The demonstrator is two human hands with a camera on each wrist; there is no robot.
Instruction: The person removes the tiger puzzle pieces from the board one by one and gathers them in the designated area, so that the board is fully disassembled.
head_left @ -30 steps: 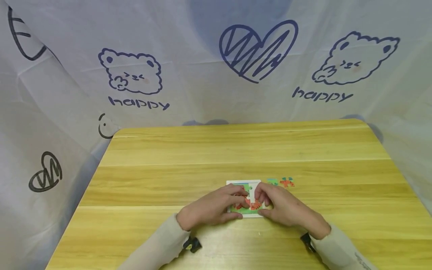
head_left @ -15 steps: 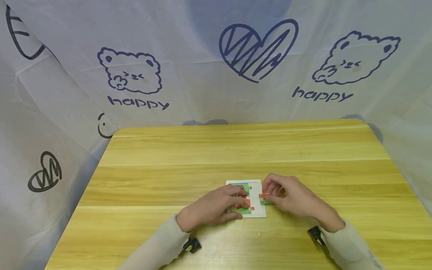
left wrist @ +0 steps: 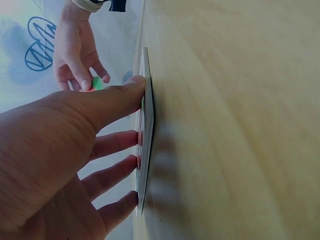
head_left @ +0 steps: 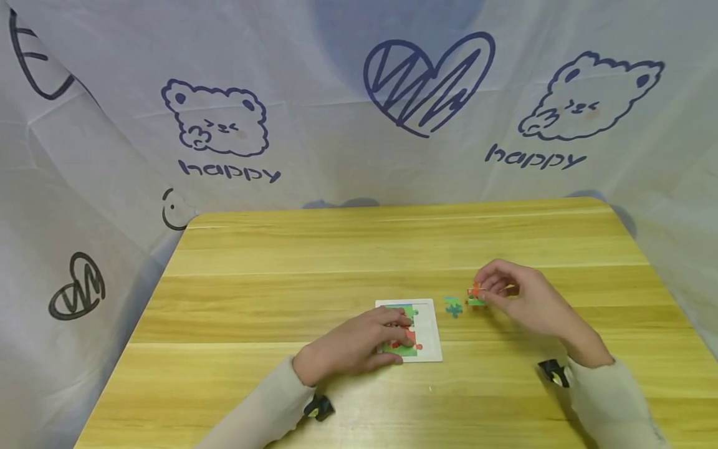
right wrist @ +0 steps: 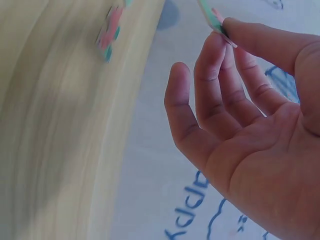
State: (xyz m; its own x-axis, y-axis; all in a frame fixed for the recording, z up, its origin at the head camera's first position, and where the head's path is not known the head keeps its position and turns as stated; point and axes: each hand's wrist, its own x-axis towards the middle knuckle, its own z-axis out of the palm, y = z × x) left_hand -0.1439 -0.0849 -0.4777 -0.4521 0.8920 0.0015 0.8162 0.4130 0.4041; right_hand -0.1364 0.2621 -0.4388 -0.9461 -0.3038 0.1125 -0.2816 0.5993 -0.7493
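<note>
Pinching a red-and-green puzzle piece point(head_left: 475, 292) between thumb and fingertips, the right hand point(head_left: 524, 302) is making a narrow hold; taking the board's middle as centre and the table's far edge as 12 o'clock, it is hovering at about 2 o'clock. Nearest, the left sleeve point(head_left: 263, 399) is reaching in from 8 o'clock and the right sleeve point(head_left: 608, 399) from nearly 4. The left hand point(head_left: 350, 343) is lying wide at 9 o'clock, its fingers touching the fitted pieces point(head_left: 405, 352), its thumb touching the near edge. The white puzzle board point(head_left: 430, 343) is lying flat, pieces filling its 9 o'clock half, bare backing showing at 3. Towards 2 o'clock, a green-and-blue loose piece point(head_left: 453, 307) is lying near the board, and a red-and-teal loose piece point(right wrist: 110, 34) is lying near the held one. Beyond the wooden table point(head_left: 359, 249), a pale cloth point(head_left: 320, 137) is hanging, a scribbled heart point(head_left: 429, 87) showing at 12 o'clock.
</note>
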